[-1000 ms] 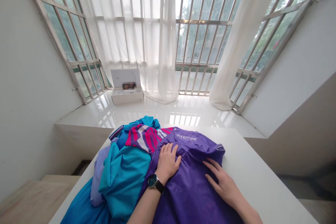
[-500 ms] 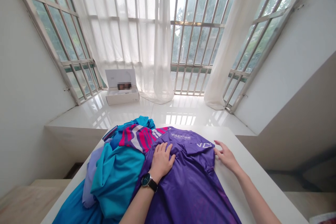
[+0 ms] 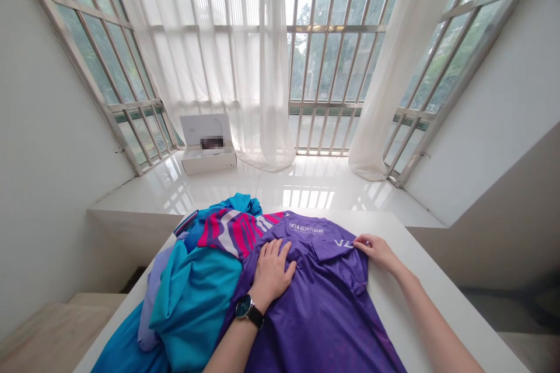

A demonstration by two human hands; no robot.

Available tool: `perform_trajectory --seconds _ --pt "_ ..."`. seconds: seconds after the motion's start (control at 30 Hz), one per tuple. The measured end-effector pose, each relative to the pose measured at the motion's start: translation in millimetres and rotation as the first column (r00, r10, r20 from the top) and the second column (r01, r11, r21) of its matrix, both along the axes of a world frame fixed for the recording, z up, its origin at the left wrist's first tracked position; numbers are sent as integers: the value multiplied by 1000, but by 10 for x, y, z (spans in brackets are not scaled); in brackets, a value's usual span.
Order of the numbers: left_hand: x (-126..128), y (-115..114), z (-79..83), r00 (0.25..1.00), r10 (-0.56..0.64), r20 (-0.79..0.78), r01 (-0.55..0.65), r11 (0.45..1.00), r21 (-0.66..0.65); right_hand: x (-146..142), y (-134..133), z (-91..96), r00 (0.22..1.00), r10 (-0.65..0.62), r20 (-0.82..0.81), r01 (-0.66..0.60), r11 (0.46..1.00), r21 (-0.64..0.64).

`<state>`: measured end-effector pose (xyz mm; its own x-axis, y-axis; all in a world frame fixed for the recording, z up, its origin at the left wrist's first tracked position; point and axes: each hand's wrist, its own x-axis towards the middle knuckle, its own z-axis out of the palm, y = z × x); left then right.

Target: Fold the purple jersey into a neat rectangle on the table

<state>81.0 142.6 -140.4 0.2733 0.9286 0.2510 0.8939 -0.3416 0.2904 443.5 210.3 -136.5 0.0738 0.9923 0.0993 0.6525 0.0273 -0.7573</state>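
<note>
Purple shirt (image 3: 324, 309) lies spread across the white desk (image 3: 420, 303), its printed white lettering at the far end, nearest the window. The left hand (image 3: 271, 271) rests flat on the cloth near the collar, palm down and fingers spread apart, with a dark watch (image 3: 248, 310) on its wrist. The right hand (image 3: 380, 252) sits at the shirt's far right edge by the folded sleeve, fingertips (image 3: 359, 240) touching the cloth; whether they pinch it I cannot tell. Just left of the shirt, and partly under it, a teal garment (image 3: 196, 297) is heaped with a pink and white striped garment (image 3: 231, 230) at its far end. Beyond the desk an open white box (image 3: 209, 151) stands on the glossy ledge (image 3: 306, 180) beside sheer curtains (image 3: 245, 58).
</note>
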Motion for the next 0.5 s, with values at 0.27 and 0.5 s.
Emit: perform_trajectory --seconds 0.27,0.5 --pt "20 18 -29 998 42 -36 -42 999 9 -117 102 -84 974 -210 80 199 972 129" --pt "116 76 59 990 61 -129 -65 997 -32 -640 -635 -63 992 -82 95 66 984 163"
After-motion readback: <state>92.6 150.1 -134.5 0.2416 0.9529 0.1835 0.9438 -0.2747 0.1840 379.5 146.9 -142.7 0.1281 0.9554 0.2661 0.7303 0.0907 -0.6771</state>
